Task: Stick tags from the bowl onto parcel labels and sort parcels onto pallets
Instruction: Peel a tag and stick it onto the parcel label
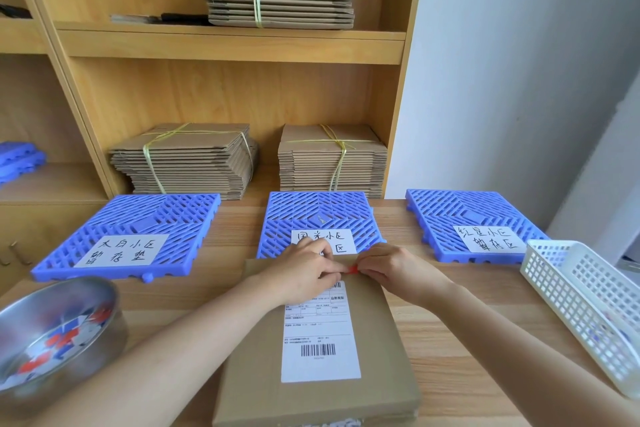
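Observation:
A flat brown cardboard parcel [381,350] lies on the table in front of me, with a white shipping label [320,333] on top. Over the label's far end, my left hand [304,270] and my right hand [394,270] meet and pinch a small red tag [352,269] between their fingertips. A steel bowl [104,326] at the left holds several red, blue and white tags. Three blue plastic pallets, each with a handwritten sign, lie across the table: left [138,218], middle [318,211] and right [460,215].
A white plastic basket [554,274] with small scraps inside stands at the right edge. Behind the table, wooden shelves [228,45] carry tied bundles of flat cardboard [183,163]. More blue pallets [17,159] sit on a shelf at far left.

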